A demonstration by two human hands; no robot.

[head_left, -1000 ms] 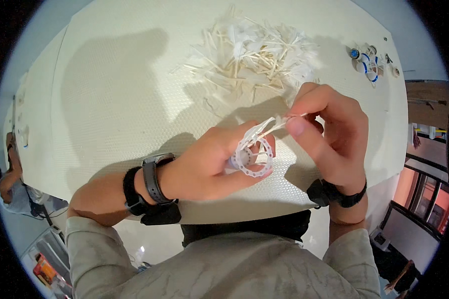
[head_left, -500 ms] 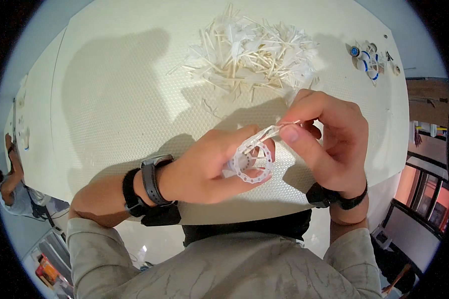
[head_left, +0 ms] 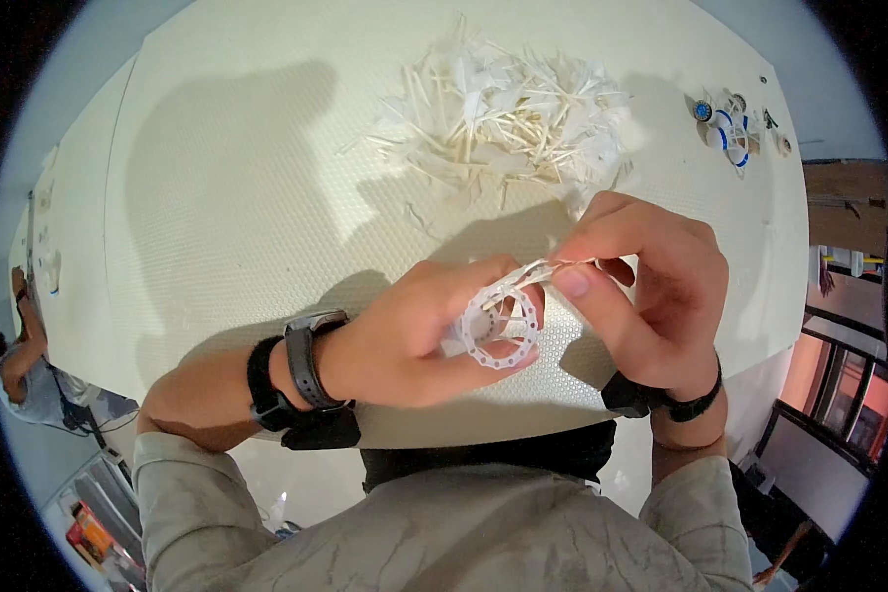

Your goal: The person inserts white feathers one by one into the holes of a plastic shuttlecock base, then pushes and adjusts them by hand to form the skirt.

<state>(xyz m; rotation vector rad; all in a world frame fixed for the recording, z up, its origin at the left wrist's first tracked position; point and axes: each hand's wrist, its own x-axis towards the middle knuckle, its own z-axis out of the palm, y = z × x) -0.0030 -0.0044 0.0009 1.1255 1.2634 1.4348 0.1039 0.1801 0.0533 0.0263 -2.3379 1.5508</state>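
Observation:
My left hand (head_left: pixel 409 331) is wrapped round a white plastic ring-shaped frame (head_left: pixel 469 347), which has small holes along its rim and thin spokes inside. Several slender white feathers (head_left: pixel 525 277) cross the frame's upper edge and slant up to the right. Thumb and forefinger of my right hand (head_left: pixel 651 286) pinch their narrow far ends, and a thin tip sticks out past the fingers. Whether the feathers pass through the rim holes is too small to tell. Beyond both hands lies a loose heap of white feathers (head_left: pixel 523 123) with cream quills.
At the far right of the white textured table (head_left: pixel 237 187) lie small parts with blue bands (head_left: pixel 732 136) and a round blue-topped piece (head_left: pixel 702 111). Another person's arm (head_left: pixel 28 335) shows at the left edge. A window (head_left: pixel 844 395) is on the right.
Both hands keep the same grip. The frame and the pinched feather ends sit slightly lower in the picture; the whole view has shifted a little.

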